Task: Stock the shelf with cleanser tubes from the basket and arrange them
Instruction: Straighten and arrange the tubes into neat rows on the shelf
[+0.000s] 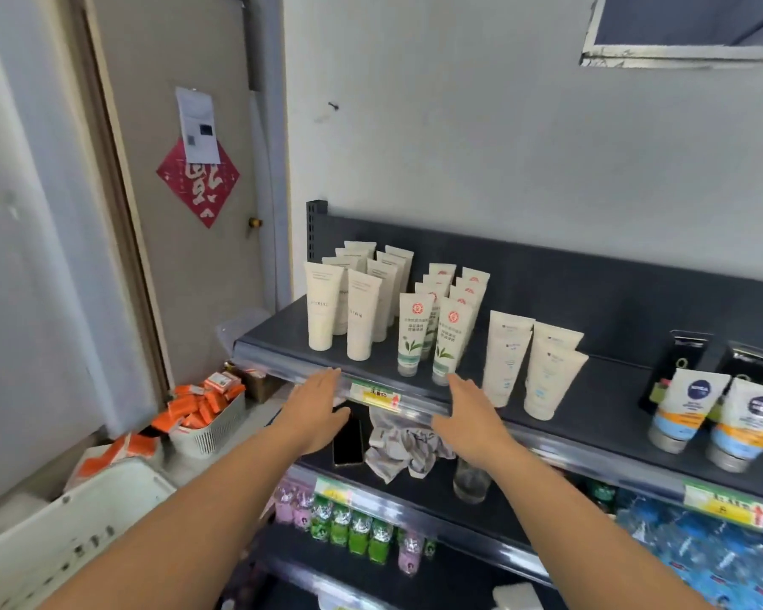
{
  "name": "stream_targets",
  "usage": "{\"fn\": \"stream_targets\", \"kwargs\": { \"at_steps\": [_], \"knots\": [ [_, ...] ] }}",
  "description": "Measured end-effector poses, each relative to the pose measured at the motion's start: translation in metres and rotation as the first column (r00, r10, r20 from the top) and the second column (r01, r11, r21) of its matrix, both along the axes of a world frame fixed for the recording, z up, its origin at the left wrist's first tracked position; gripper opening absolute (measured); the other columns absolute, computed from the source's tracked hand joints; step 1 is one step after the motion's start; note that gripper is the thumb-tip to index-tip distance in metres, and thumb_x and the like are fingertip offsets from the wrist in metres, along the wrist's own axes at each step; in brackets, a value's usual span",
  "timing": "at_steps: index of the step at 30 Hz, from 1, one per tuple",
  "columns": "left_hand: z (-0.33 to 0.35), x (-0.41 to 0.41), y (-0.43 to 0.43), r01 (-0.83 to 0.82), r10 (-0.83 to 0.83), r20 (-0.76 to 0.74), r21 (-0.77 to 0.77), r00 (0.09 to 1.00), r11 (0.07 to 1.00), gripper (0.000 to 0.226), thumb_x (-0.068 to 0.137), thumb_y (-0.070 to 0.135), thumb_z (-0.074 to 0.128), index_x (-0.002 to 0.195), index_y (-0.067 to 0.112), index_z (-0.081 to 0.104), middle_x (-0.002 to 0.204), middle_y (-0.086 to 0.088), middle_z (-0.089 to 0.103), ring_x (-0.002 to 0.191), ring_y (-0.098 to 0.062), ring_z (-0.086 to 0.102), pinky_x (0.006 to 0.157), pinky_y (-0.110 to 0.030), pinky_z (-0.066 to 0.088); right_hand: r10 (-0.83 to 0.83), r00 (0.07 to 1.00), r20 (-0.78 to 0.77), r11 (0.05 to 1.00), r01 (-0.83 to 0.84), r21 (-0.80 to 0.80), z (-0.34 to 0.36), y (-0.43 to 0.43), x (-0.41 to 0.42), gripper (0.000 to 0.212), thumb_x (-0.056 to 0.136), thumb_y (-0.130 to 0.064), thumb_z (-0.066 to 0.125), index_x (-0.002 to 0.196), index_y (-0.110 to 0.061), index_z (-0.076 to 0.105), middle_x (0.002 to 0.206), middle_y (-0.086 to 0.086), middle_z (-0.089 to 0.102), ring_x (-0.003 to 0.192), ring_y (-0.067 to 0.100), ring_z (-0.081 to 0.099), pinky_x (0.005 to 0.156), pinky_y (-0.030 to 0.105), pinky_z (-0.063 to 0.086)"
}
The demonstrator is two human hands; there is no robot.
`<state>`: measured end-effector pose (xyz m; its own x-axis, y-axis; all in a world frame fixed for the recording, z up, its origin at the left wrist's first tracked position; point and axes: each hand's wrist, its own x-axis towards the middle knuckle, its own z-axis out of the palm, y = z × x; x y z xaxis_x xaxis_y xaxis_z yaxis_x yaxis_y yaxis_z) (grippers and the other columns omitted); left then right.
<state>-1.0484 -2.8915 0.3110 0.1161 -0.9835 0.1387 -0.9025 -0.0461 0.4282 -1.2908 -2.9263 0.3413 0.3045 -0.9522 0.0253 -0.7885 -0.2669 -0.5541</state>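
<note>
Left hand (316, 405) and right hand (468, 416) flat, fingers straight, holding nothing. The cleanser tubes (415, 332) stand just beyond my fingertips. I'd square the rows gently, nudging bases so none topple.

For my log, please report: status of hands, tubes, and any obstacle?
Left hand, right hand open, empty, at shelf front. Tubes upright in rows on shelf. No obstacle seen.

On my feed I see a black phone (348, 440) lying beside a crumpled grey cloth (404, 451), with a clear glass (471, 479) just right of the cloth. Lower down stand green and pink bottles (349, 530). Orange packets (199, 409) are heaped at left. On the door (186, 292) hangs a red diamond paper (199, 191), and a white notice (197, 125) overlaps its top.
</note>
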Motion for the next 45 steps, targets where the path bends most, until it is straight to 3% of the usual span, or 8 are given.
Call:
{"fn": "stream_targets", "kwargs": {
  "at_steps": [5, 11, 16, 24, 30, 33, 39, 45],
  "knots": [
    [0.005, 0.020, -0.011, -0.105, 0.106, -0.204, 0.016, 0.973, 0.994, 0.071, 0.096, 0.032, 0.053, 0.154, 0.018, 0.015, 0.160, -0.003, 0.020, 0.146, -0.023, 0.024, 0.118, -0.041, 0.026, 0.133, 0.986, 0.099, 0.991, -0.132, -0.021, 0.005, -0.019, 0.039, 0.070, 0.091, -0.022, 0.057, 0.151, -0.017, 0.023, 0.154, 0.004, 0.030, 0.140, 0.020, 0.031, 0.107, 0.025, 0.028],
    [0.009, 0.045, -0.034, -0.211, 0.215, -0.290, 0.045, 0.933, 0.976, 0.071, 0.095, 0.031, 0.056, 0.154, 0.019, 0.017, 0.159, -0.004, 0.023, 0.144, -0.024, 0.027, 0.117, -0.040, 0.028, 0.239, 0.961, 0.139, 0.969, -0.244, 0.023, -0.003, -0.046, 0.076, 0.073, 0.094, -0.021, 0.053, 0.155, -0.019, 0.013, 0.162, -0.001, 0.015, 0.149, 0.017, 0.013, 0.121, 0.034, 0.016],
    [0.012, 0.061, -0.055, -0.253, 0.247, -0.340, 0.028, 0.907, 0.967, 0.072, 0.095, 0.030, 0.057, 0.154, 0.018, 0.016, 0.160, -0.003, 0.021, 0.146, -0.021, 0.023, 0.116, -0.035, 0.023, 0.272, 0.940, 0.204, 0.957, -0.287, 0.044, -0.007, -0.064, 0.103, 0.076, 0.093, -0.022, 0.056, 0.155, -0.021, 0.014, 0.160, -0.003, 0.019, 0.147, 0.016, 0.019, 0.120, 0.036, 0.021],
    [0.032, 0.093, -0.101, -0.242, 0.187, -0.492, -0.051, 0.850, 0.969, 0.079, 0.088, 0.026, 0.067, 0.152, 0.018, 0.022, 0.152, -0.004, 0.035, 0.139, -0.021, 0.035, 0.109, -0.035, 0.032, 0.104, 0.938, 0.331, 0.989, -0.133, 0.068, -0.015, -0.081, 0.132, 0.079, 0.090, -0.015, 0.059, 0.153, -0.023, 0.013, 0.154, 0.000, 0.027, 0.141, 0.016, 0.029, 0.112, 0.029, 0.026],
    [0.074, 0.124, -0.140, -0.103, -0.055, -0.658, -0.198, 0.751, 0.975, 0.064, 0.089, 0.021, 0.068, 0.143, 0.023, 0.034, 0.134, 0.006, 0.047, 0.127, -0.016, 0.047, 0.087, -0.025, 0.044, -0.031, 0.857, 0.514, 1.000, 0.025, 0.018, 0.011, -0.089, 0.143, 0.069, 0.093, -0.020, 0.060, 0.149, -0.027, 0.021, 0.126, -0.020, 0.031, 0.117, -0.005, 0.027, 0.099, 0.018, 0.025],
    [0.088, 0.137, -0.156, 0.003, -0.162, -0.645, -0.241, 0.746, 0.971, 0.063, 0.089, 0.020, 0.068, 0.142, 0.023, 0.034, 0.128, 0.008, 0.052, 0.121, -0.013, 0.053, 0.093, -0.029, 0.047, -0.083, 0.810, 0.581, 0.996, 0.090, 0.017, 0.018, -0.095, 0.152, 0.068, 0.093, -0.022, 0.061, 0.149, -0.030, 0.024, 0.128, -0.024, 0.035, 0.119, -0.006, 0.033, 0.099, 0.019, 0.030],
    [0.094, 0.156, -0.182, 0.169, -0.282, -0.492, -0.263, 0.824, 0.950, 0.049, 0.089, 0.025, 0.067, 0.133, 0.025, 0.046, 0.114, 0.017, 0.058, 0.105, -0.001, 0.058, 0.074, -0.011, 0.044, -0.148, 0.740, 0.656, 0.979, 0.202, -0.007, 0.026, -0.114, 0.181, 0.061, 0.091, -0.023, 0.064, 0.144, -0.029, 0.035, 0.128, -0.028, 0.045, 0.119, -0.005, 0.045, 0.100, 0.021, 0.040],
    [0.067, 0.160, -0.197, 0.188, -0.344, -0.608, -0.307, 0.716, 0.933, 0.023, 0.093, 0.022, 0.061, 0.115, 0.026, 0.054, 0.107, 0.022, 0.065, 0.098, 0.013, 0.060, 0.079, -0.009, 0.047, -0.229, 0.653, 0.722, 0.938, 0.346, -0.015, 0.038, -0.124, 0.186, 0.036, 0.094, -0.025, 0.060, 0.128, -0.027, 0.049, 0.115, -0.020, 0.060, 0.098, -0.012, 0.057, 0.077, 0.012, 0.047]
  ]
}}
